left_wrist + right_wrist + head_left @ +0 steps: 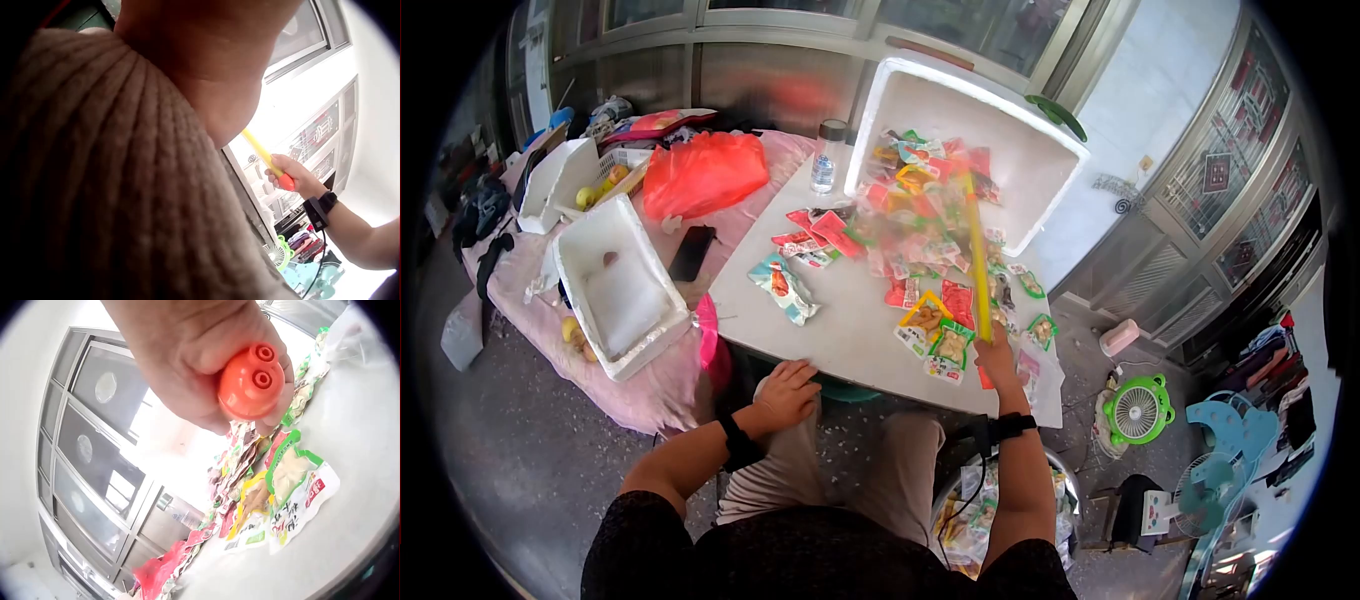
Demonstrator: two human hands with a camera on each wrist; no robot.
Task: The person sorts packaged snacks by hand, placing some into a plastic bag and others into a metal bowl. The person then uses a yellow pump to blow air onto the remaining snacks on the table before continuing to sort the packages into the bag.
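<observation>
My right hand (pixel 996 362) grips a long yellow stick (pixel 978 250) near its orange-red end cap, over the right part of the white table (pixel 830 345). The round cap (pixel 250 387) pokes out below my palm in the right wrist view. The stick reaches across snack packets toward the white foam box; the area beside its far part is blurred. Closest to this hand are a green-edged packet (pixel 950 344) and a yellow-edged one (pixel 925 318). My left hand (pixel 787 396) rests on my knee by the table's front edge, fingers relaxed, holding nothing.
A large foam box (pixel 1040 175) lies tipped on its side, packets spilling out. A clear bottle (pixel 825 165) stands left of it. On the pink cloth sit a smaller foam box (pixel 620 285), a red bag (pixel 705 170) and a phone (pixel 692 254). A packet-filled basin (pixel 1068 470) is beside my right leg.
</observation>
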